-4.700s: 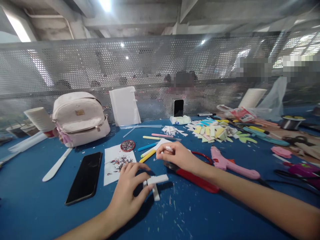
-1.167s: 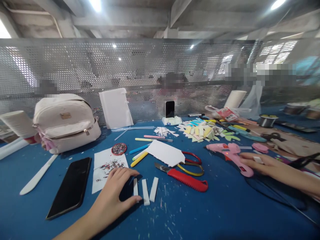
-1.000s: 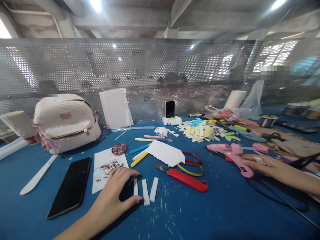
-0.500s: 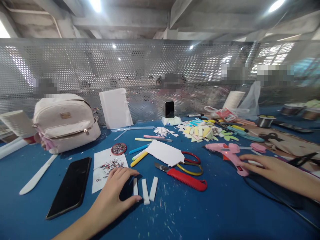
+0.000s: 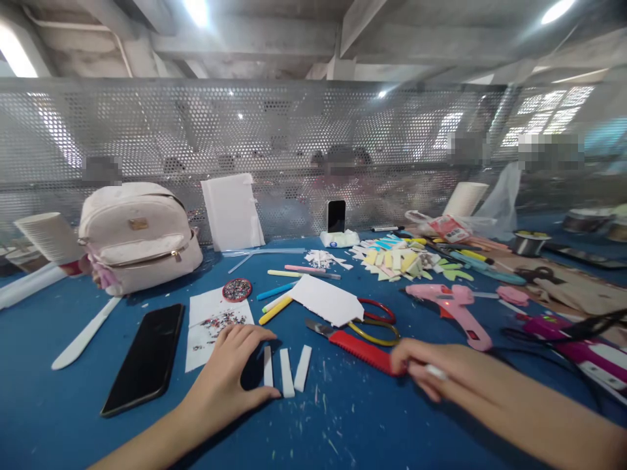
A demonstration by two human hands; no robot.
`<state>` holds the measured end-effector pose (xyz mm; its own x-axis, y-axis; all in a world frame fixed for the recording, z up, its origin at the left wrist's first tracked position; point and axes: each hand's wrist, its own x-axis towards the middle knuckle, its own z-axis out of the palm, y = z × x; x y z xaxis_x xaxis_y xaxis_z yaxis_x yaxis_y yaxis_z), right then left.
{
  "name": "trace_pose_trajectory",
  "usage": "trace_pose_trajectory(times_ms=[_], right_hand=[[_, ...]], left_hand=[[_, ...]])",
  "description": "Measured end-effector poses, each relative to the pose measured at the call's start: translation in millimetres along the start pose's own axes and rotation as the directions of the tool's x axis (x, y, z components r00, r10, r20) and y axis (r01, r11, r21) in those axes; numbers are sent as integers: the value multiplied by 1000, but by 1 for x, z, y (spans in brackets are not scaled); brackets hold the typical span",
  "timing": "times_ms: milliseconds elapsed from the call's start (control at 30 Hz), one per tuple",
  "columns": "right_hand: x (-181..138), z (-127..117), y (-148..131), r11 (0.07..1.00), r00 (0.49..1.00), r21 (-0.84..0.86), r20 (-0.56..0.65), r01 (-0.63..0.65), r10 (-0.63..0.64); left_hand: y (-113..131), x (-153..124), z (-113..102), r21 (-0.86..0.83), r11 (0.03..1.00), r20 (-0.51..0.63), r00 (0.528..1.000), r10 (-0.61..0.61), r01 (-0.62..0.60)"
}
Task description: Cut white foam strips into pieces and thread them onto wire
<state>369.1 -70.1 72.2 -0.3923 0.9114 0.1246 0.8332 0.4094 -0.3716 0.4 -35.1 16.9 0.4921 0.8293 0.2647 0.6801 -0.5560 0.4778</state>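
Note:
My left hand rests on the blue table with fingers spread, its thumb tip by the lower end of the leftmost of three white strips. A sheet with dark glitter bits lies partly under its fingers. My right hand is closed around a small white piece, mostly hidden in the fingers. Its fingertips overlap the end of the red-handled utility knife; whether they touch it I cannot tell. Farther right lies a pink hot glue gun.
A white card covers part of the scissors. Felt-tip pens, a round dish of glitter and a black phone lie leftward. A backpack and a pile of foam pieces stand farther back.
My right hand has moved left, away from beside the glue gun to the utility knife's handle end, carrying the white piece. My left hand has stayed almost still. The camera has shifted slightly.

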Motion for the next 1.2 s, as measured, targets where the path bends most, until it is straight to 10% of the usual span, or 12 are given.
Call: trace_pose_trajectory(times_ms=[333,1200], right_hand=[[82,76,-65,965,961,-80,143,248,-235],[103,102,-54,882,888,114,6,457,-460]], left_hand=[[6,-8,-2,58,998,-11,1000,16,-15],[3,0,17,-209,977,-25,999,29,-34]])
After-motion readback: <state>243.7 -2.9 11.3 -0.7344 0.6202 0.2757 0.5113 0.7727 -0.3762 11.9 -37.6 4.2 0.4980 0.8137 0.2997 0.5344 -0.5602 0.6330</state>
